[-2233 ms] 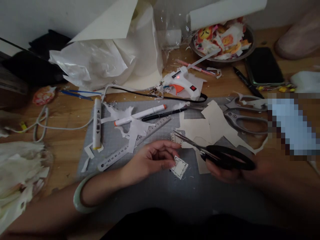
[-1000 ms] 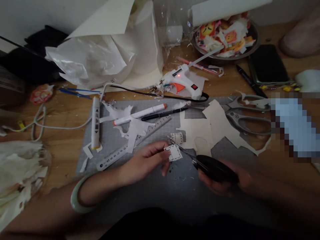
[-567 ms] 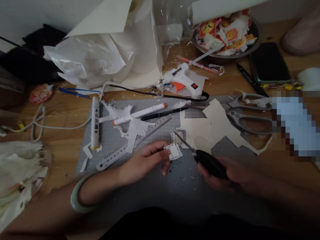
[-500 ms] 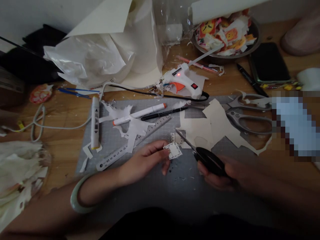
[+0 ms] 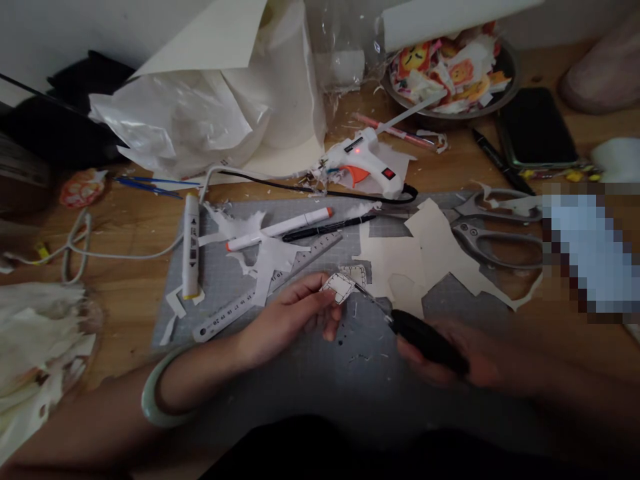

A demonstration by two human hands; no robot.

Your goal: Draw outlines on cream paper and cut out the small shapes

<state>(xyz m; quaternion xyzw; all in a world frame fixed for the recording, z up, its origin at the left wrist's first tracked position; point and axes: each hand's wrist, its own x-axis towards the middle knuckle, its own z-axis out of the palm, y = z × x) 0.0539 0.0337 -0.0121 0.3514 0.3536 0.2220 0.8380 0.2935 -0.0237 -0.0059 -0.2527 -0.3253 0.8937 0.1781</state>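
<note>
Our left grip (image 5: 300,310) is closed, pinching a small paper (image 5: 339,289) with drawn lines between thumb and fingers. Our right grip (image 5: 477,352) is wrapped round the black handles of some scissors (image 5: 425,337); their blades reach left toward the left grip, tips at the paper's right edge, though we cannot tell whether they bite. Just beyond the left grip, partly behind the paper, we see a second drawn piece (image 5: 357,273) on the mat (image 5: 300,400). Also beyond that grip, off to its left, lies our ruler (image 5: 225,317). Cream card (image 5: 400,257) and grey shears (image 5: 475,248) lie beyond the right grip, and farther off, past both grips, our glue gun (image 5: 370,163) rests on the tabletop (image 5: 125,230).
</note>
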